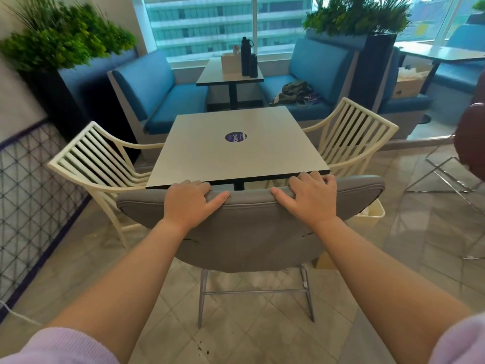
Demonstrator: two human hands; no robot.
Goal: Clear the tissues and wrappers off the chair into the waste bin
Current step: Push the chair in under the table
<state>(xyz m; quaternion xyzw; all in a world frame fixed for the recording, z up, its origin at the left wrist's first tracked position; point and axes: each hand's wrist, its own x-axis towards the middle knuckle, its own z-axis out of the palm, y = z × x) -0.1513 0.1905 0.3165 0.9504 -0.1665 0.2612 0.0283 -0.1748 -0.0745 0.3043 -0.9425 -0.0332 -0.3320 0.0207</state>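
A grey padded chair [249, 232] stands with its back toward me, pushed in at a square grey table [236, 148]. My left hand [189, 200] grips the top edge of the backrest on the left, and my right hand [312, 198] grips it on the right. The chair's seat is hidden behind the backrest, so no tissues or wrappers show. A cream waste bin [372, 214] peeks out on the floor just right of the chair, mostly hidden by the backrest.
Cream slatted chairs flank the table at left [91, 164] and right [354, 132]. Blue booth seats, a second table with dark bottles [248, 59] and planters stand behind. A dark mesh panel [31, 195] lines the left. A metal-legged chair [446, 174] sits at right.
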